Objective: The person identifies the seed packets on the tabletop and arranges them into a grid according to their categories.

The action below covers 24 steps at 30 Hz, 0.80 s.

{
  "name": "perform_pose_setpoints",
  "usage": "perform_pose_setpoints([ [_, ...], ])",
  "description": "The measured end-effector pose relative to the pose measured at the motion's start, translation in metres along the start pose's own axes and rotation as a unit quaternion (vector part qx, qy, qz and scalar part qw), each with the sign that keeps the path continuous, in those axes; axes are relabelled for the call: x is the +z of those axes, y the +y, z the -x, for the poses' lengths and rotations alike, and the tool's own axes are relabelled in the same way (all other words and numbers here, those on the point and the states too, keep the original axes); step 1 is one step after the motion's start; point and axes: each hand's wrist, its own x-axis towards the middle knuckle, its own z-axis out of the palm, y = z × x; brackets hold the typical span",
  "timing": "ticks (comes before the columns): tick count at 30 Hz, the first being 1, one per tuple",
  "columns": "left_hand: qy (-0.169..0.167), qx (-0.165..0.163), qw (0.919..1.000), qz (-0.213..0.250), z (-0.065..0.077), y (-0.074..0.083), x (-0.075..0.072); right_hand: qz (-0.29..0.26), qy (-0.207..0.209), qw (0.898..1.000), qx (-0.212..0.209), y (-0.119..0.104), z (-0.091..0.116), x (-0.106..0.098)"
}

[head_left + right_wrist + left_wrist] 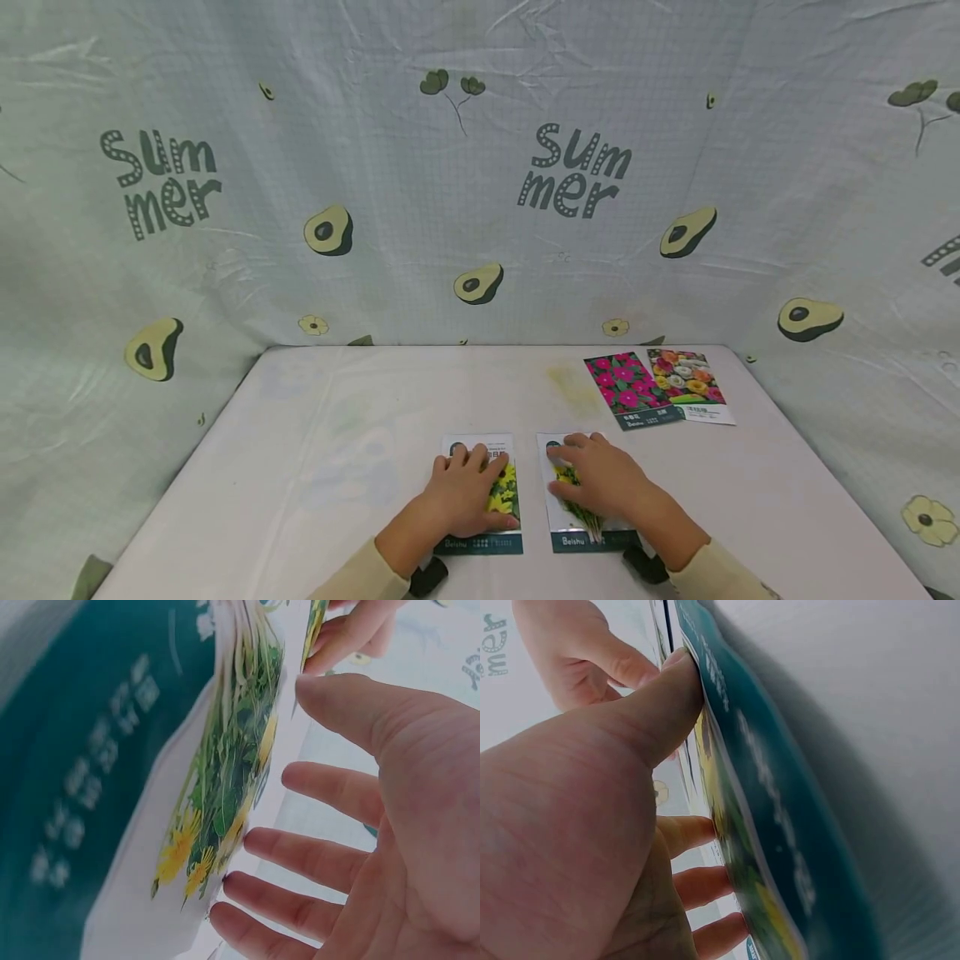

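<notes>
Grip released on both sides. I observe the left hand (467, 498), fingers spread, resting on a flat, white-and-teal packet printed with yellow flowers (507, 492), six o'clock in the head view. I note the right hand (602, 481), fingers extended, touching a flat, white-and-teal packet showing green stems (588, 525), three o'clock from the first. A rectangular magenta-flowered packet (628, 388) and a rectangular mixed-colour-flowered packet (691, 386) lie around one o'clock from there.
</notes>
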Motion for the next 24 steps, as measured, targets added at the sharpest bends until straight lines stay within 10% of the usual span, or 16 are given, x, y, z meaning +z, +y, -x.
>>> perform_pose_setpoints([
  [18,0.008,0.000,0.9999,-0.013,-0.005,-0.002,0.007,-0.040,0.063,0.997,0.003,0.019,-0.009,-0.003],
  [24,0.014,-0.001,0.9998,-0.015,-0.006,-0.004,0.011,-0.057,0.016,0.998,0.005,0.021,-0.007,-0.003],
])
